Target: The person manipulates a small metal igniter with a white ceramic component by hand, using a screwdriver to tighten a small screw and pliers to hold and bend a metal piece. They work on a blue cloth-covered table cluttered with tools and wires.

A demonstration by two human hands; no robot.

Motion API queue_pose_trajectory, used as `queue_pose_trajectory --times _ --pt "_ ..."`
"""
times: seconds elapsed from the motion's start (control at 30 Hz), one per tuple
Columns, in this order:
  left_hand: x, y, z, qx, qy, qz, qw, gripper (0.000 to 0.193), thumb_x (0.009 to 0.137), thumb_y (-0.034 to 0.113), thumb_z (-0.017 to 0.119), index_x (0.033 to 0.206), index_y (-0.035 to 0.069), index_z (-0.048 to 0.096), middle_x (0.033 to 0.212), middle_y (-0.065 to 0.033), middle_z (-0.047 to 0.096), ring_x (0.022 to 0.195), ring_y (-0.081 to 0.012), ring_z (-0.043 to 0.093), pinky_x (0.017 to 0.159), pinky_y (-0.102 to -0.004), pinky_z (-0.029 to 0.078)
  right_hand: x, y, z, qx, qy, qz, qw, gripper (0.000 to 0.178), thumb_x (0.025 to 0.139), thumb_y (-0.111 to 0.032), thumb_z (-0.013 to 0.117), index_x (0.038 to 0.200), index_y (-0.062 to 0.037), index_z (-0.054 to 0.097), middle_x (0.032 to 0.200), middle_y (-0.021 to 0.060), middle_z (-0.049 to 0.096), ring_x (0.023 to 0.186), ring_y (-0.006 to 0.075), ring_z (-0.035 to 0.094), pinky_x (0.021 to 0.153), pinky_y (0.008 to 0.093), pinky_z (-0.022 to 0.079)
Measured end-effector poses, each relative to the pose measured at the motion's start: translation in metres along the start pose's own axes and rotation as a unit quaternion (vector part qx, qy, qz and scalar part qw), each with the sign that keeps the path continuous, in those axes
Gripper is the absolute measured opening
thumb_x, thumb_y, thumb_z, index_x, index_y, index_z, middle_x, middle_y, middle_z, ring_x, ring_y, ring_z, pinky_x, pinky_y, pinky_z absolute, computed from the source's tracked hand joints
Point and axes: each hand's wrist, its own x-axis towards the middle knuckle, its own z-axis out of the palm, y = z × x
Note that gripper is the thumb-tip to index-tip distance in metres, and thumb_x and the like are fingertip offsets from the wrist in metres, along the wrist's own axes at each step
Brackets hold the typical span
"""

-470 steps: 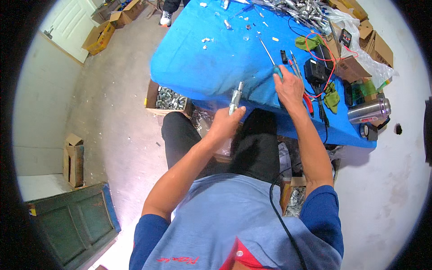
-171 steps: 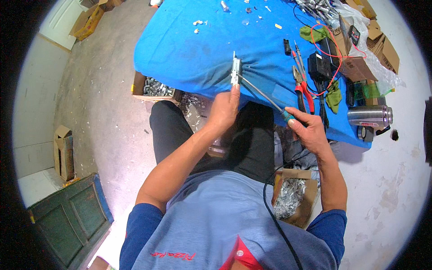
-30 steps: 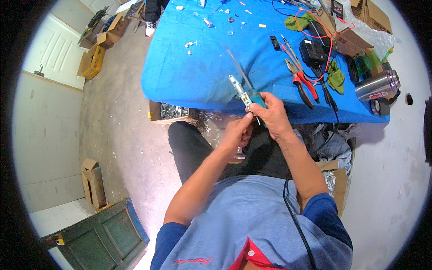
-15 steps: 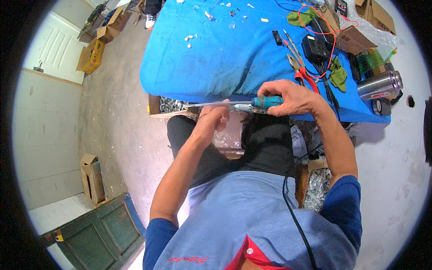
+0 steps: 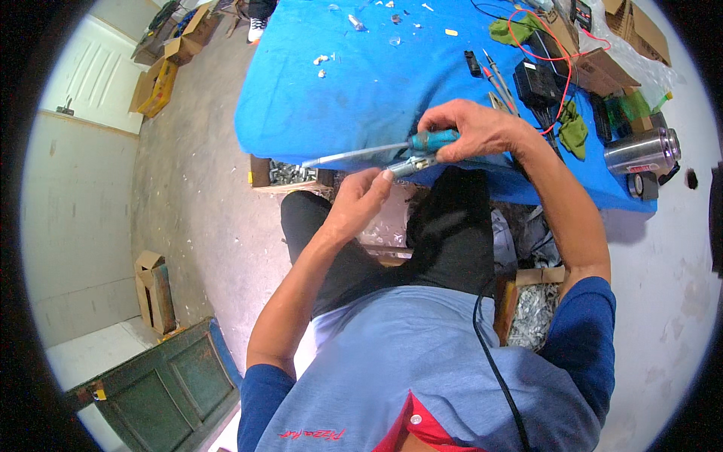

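My right hand (image 5: 482,129) is closed around the teal handle of a screwdriver (image 5: 434,140), over the near edge of the blue-covered table. The screwdriver's long metal shaft points left. Just below it lies a small grey, tube-shaped metal part (image 5: 410,165), its right end at my right fingertips. The thumb and fingers of my left hand (image 5: 358,199) pinch the part's left end. What exactly the part is, I cannot make out.
An open box of small metal pieces (image 5: 290,173) stands below the table's near left edge. On the blue cloth (image 5: 316,105) are scattered bits, a black power adapter (image 5: 536,83), green rags (image 5: 574,129) and a steel flask (image 5: 642,151). Another box of metal scraps (image 5: 530,316) is by my right side.
My right hand has moved away from me and slightly left, with the screwdriver. My left hand has turned and now pinches the metal part, which sits more apart from the shaft.
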Motion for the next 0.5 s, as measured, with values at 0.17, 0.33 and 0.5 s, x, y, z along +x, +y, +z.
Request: queue_pose_trajectory --times 0.17,0.33,0.5 --pt "0.011 -0.007 0.003 0.085 0.098 0.048 0.990 0.045 0.102 0.042 0.045 0.080 0.003 0.055 0.065 0.0032 0.046 0.057 -0.0071 0.040 0.050 -0.0257 0.033 0.012 0.022 -0.001 0.006 0.143 -0.026 0.989 0.038 0.077 -0.018 0.073 0.108 -0.0001 0.060 0.095 0.0034 0.064 0.090 0.0120 0.056 0.084 0.0299 0.046" --pt "0.021 -0.013 -0.003 0.156 0.176 0.071 0.969 0.049 0.102 0.042 0.044 0.077 0.002 0.054 0.061 0.0005 0.045 0.058 -0.0097 0.042 0.052 -0.0290 0.036 -0.032 0.016 0.013 -0.100 0.294 0.013 0.950 0.042 0.083 -0.026 0.070 0.116 -0.0030 0.060 0.104 0.0177 0.066 0.098 0.0271 0.064 0.087 0.0375 0.048" --pt "0.025 -0.016 0.004 0.190 0.201 0.086 0.957 0.048 0.102 0.041 0.044 0.081 -0.001 0.053 0.062 -0.0045 0.046 0.060 -0.0141 0.044 0.056 -0.0331 0.039 -0.107 -0.027 0.047 -0.024 0.287 0.107 0.952 0.040 0.083 -0.016 0.068 0.121 -0.0025 0.061 0.105 0.0159 0.068 0.099 0.0234 0.066 0.087 0.0341 0.050"
